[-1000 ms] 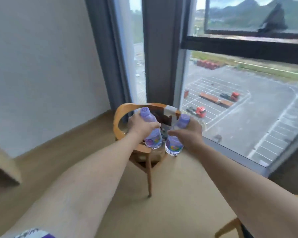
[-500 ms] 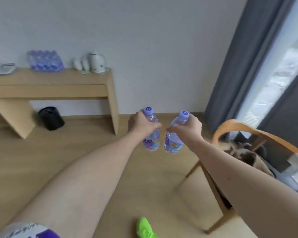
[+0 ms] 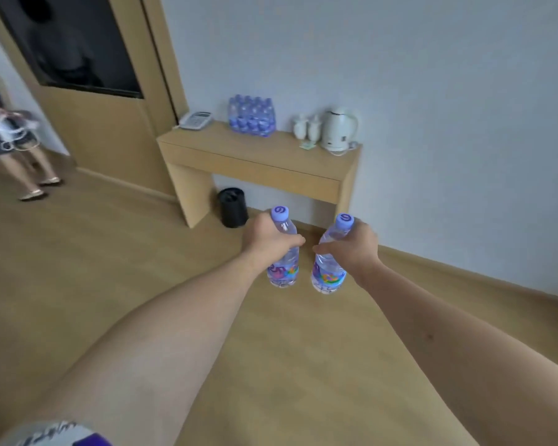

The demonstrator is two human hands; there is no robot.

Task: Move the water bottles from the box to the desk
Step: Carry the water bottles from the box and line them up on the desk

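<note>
My left hand (image 3: 266, 241) grips a clear water bottle (image 3: 284, 268) with a purple cap and a colourful label, held upright in the air. My right hand (image 3: 351, 244) grips a second, matching water bottle (image 3: 327, 273), tilted slightly. Both bottles hang side by side above the wooden floor, well short of the desk. The wooden desk (image 3: 255, 159) stands ahead against the white wall. On its top sits a wrapped pack of several water bottles (image 3: 252, 120). The box is out of view.
On the desk are a white phone (image 3: 195, 120), two small white cups (image 3: 306, 127) and a white kettle (image 3: 339, 130). A black bin (image 3: 233, 207) stands under the desk. A person (image 3: 10, 146) stands at the far left by a wooden panel (image 3: 103, 123).
The view has swung left from the window and chair to the desk. Both hands kept their bottles, and the desk is now closer and centred ahead.
</note>
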